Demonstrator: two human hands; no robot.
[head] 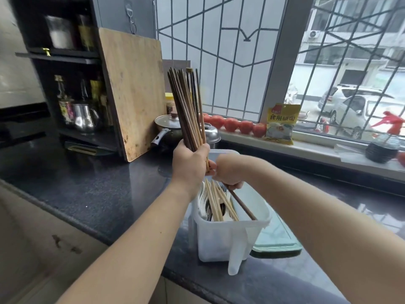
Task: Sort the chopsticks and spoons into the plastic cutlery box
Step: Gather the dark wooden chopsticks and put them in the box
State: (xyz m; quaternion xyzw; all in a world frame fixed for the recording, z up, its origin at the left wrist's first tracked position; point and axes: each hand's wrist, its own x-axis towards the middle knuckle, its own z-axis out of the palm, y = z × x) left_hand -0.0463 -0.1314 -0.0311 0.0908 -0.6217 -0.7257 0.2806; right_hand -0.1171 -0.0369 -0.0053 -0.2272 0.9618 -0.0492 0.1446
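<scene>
Clenching upright dark-and-pale chopsticks (pixel 188 110), left grip (pixel 189 165); right grip (pixel 228 172) pinches one dark chopstick (pixel 242 205).

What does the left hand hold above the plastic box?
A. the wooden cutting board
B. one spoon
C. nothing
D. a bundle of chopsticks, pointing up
D: the left hand grips a bundle of chopsticks that stands upright above the plastic box.
</scene>
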